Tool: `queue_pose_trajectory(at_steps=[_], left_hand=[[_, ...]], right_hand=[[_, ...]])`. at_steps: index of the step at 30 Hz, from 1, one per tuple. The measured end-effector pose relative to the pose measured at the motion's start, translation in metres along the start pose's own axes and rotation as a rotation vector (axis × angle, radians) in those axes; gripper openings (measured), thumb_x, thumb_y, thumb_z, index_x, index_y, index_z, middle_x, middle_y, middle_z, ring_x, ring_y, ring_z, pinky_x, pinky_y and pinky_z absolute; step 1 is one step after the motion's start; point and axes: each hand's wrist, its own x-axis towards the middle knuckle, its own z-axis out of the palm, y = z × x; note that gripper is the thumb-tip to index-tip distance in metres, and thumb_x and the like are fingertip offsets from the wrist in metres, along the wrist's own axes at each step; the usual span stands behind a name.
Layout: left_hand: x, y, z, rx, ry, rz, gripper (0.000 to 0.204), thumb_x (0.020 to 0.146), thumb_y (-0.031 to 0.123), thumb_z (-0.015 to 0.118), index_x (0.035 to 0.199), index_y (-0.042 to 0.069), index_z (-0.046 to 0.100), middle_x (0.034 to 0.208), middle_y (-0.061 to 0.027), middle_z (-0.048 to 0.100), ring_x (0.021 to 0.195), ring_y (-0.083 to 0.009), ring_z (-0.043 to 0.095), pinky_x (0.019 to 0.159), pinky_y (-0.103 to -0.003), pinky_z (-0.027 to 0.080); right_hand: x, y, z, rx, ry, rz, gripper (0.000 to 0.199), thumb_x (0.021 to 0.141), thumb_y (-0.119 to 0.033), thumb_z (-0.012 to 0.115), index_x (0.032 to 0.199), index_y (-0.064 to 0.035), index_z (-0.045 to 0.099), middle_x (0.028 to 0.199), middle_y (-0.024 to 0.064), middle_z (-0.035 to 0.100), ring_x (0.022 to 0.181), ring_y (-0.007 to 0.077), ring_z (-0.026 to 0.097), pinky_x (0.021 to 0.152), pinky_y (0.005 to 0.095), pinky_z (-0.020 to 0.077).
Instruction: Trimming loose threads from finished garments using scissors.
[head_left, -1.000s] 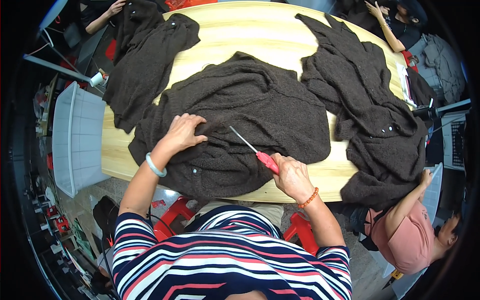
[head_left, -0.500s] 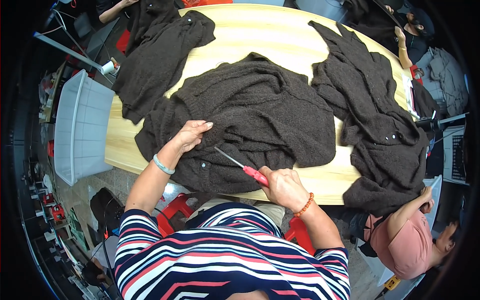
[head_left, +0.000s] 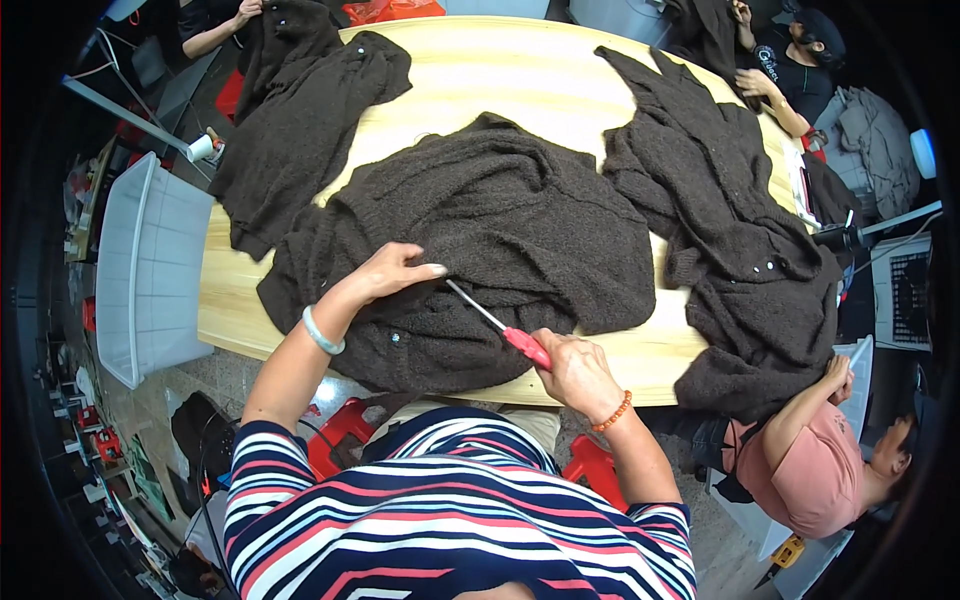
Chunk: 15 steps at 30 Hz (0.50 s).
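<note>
A dark brown knitted cardigan lies bunched on the table before me, with a small shiny button near its front. My left hand is on its near left part, thumb stretched out and the other fingers bent into the knit, partly hidden. In my right hand is a red-handled tool with a thin metal shaft, its handle wrapped by my fingers. The shaft points up and left, and its tip meets the knit close to my left thumb. The exact shape of the tip is too small to make out.
The pale wooden table bears more dark knitted garments, one at left and one at right. A translucent bin stands beyond the left edge. Co-workers handle garments at the far left, far right and near right. Red stools are below.
My left hand's thumb has stretched out toward the right. The tool's tip has moved slightly up and right, nearer that thumb. The whole view has shifted a little.
</note>
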Motion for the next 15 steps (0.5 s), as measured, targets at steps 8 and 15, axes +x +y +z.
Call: queue_pose_trajectory(at_steps=[8,15], left_hand=[[0.106,0.018,0.055,-0.003,0.196,0.092,0.066,0.070,0.043,0.081,0.114,-0.003,0.063,0.113,-0.0230,0.065,0.108,-0.0330,0.062,0.095,-0.038,0.047],[0.120,-0.008,0.084,-0.394,0.124,0.078,0.010,0.084,0.012,0.072,0.082,0.002,0.071,0.074,-0.0018,0.066,0.066,-0.0098,0.057,0.062,-0.028,0.048]], right_hand=[[-0.015,0.016,-0.009,-0.047,0.083,0.212,0.015,0.083,-0.013,0.062,0.096,-0.0069,0.058,0.073,0.0191,0.064,0.071,0.0377,0.065,0.066,0.0470,0.0506],[-0.031,0.025,-0.007,-0.091,0.041,0.251,0.015,0.085,-0.020,0.063,0.092,-0.0077,0.060,0.064,0.0190,0.062,0.065,0.0388,0.064,0.063,0.0482,0.0505]])
